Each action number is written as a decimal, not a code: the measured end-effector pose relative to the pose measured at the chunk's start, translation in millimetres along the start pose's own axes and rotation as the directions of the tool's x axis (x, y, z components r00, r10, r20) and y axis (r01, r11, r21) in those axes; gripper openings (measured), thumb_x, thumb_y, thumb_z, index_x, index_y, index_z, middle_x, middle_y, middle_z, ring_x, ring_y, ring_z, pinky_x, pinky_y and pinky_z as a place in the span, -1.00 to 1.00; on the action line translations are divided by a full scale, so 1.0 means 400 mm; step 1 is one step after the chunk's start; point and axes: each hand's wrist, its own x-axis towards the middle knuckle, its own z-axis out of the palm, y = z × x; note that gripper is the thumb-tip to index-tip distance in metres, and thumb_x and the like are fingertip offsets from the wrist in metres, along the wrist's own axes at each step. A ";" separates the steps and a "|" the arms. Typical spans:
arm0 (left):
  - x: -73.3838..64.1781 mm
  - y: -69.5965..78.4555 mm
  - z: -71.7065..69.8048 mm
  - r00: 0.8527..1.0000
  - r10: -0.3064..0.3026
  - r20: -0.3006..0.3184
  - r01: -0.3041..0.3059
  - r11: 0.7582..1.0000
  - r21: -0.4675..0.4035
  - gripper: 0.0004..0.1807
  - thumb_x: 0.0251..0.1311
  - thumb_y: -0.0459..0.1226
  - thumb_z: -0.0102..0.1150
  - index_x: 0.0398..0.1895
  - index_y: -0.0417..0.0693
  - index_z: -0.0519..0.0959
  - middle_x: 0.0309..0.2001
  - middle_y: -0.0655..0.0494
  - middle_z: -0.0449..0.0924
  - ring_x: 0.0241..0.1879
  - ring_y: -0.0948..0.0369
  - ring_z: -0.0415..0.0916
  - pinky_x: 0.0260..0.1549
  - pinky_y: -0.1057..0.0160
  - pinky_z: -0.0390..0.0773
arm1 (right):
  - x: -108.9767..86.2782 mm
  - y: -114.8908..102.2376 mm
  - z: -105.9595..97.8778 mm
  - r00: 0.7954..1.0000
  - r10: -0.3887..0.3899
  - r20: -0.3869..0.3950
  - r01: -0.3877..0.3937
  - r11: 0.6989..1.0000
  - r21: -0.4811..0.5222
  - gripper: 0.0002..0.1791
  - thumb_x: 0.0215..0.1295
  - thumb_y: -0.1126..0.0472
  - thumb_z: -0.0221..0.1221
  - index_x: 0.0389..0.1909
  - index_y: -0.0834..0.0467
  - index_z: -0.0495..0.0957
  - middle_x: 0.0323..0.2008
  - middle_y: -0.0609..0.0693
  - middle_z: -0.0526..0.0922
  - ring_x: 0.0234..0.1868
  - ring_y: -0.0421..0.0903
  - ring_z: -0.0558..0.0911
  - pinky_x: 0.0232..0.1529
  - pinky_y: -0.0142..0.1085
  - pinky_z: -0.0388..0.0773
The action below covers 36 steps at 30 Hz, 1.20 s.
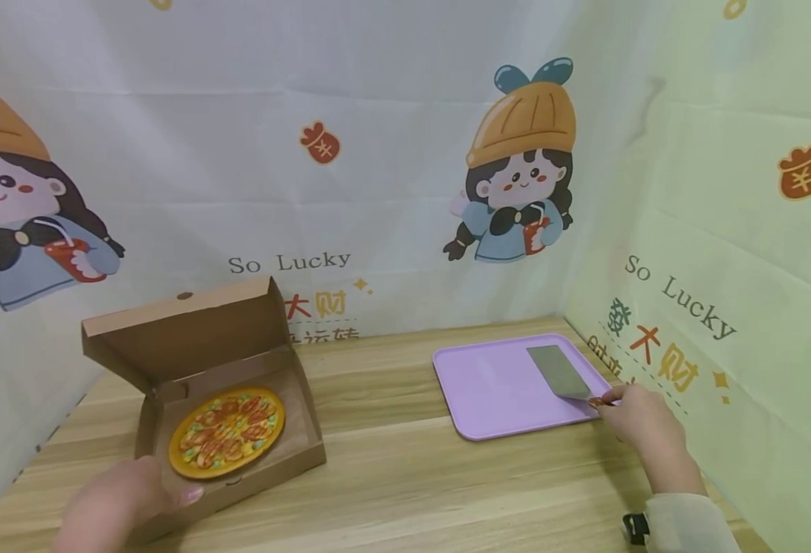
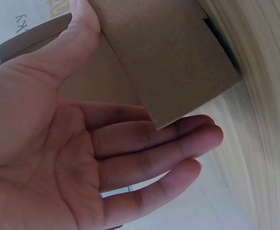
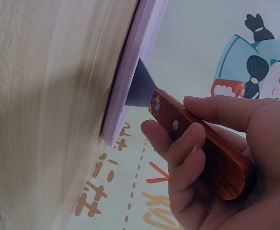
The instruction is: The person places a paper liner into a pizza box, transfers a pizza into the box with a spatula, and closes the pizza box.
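A toy pizza (image 1: 229, 432) with colourful toppings lies in a brown cardboard box (image 1: 302, 399) whose lid (image 1: 219, 334) stands raised. At the box's near left corner is my left hand (image 1: 122, 495), its thumb over the front wall. In the left wrist view its fingers (image 2: 145, 167) extend, nearly straight, beside the cardboard. With my right hand (image 1: 643, 426) I grip the wooden handle (image 3: 197, 139) of a metal spatula (image 1: 557, 370). The spatula's flat blade lies over the right part of a lilac tray (image 1: 491, 395).
A pale wooden table (image 1: 378, 476) carries the box at left and the tray at right. Printed cloth (image 1: 392, 184) hangs behind and along the right side, close to the tray and my right hand.
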 end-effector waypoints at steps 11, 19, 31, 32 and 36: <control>-0.005 0.021 0.000 1.000 0.013 -0.019 -0.013 1.000 0.000 0.10 0.20 0.38 0.33 0.15 -0.64 0.50 0.14 -0.77 0.47 0.15 -0.62 0.47 0.02 -0.56 0.55 | -0.002 0.002 -0.006 1.000 0.000 0.012 0.001 1.000 -0.016 -0.51 0.45 0.08 0.25 0.22 0.34 0.62 -0.08 0.39 0.74 -0.32 0.04 0.62 -0.45 -0.20 0.48; -0.011 0.035 0.003 1.000 0.004 -0.019 -0.004 1.000 -0.006 0.10 0.20 0.37 0.33 0.15 -0.64 0.49 0.15 -0.76 0.46 0.15 -0.63 0.47 0.03 -0.58 0.53 | -0.003 0.009 -0.008 0.999 -0.024 0.023 0.024 0.999 -0.021 -0.51 0.42 0.10 0.27 0.21 0.35 0.62 0.06 0.50 0.68 -0.30 0.08 0.61 -0.43 -0.19 0.48; -0.018 0.049 0.016 0.998 0.028 -0.061 -0.029 1.000 -0.010 0.04 0.18 0.34 0.37 0.14 -0.57 0.54 0.13 -0.74 0.49 0.14 -0.62 0.49 0.03 -0.56 0.54 | -0.005 0.001 -0.017 0.998 -0.054 -0.012 0.053 0.997 -0.055 -0.49 0.34 0.17 0.28 0.22 0.38 0.61 0.15 0.59 0.61 -0.24 0.19 0.61 -0.40 -0.16 0.49; -0.018 0.051 0.017 0.997 0.030 -0.067 -0.031 0.999 -0.010 0.03 0.18 0.33 0.37 0.15 -0.57 0.54 0.13 -0.74 0.49 0.14 -0.62 0.48 0.03 -0.56 0.54 | -0.005 -0.002 -0.019 0.998 -0.059 -0.017 0.058 0.997 -0.060 -0.47 0.34 0.17 0.28 0.24 0.39 0.60 0.17 0.59 0.60 -0.21 0.22 0.63 -0.37 -0.12 0.53; -0.017 0.060 0.022 0.996 0.038 -0.083 -0.039 0.999 -0.016 -0.01 0.18 0.31 0.38 0.16 -0.53 0.54 0.14 -0.72 0.51 0.15 -0.61 0.49 0.05 -0.55 0.53 | -0.005 -0.012 -0.023 0.996 -0.086 -0.026 0.085 0.995 -0.057 -0.42 0.37 0.13 0.29 0.25 0.46 0.56 0.21 0.59 0.57 -0.07 0.38 0.66 -0.15 0.11 0.64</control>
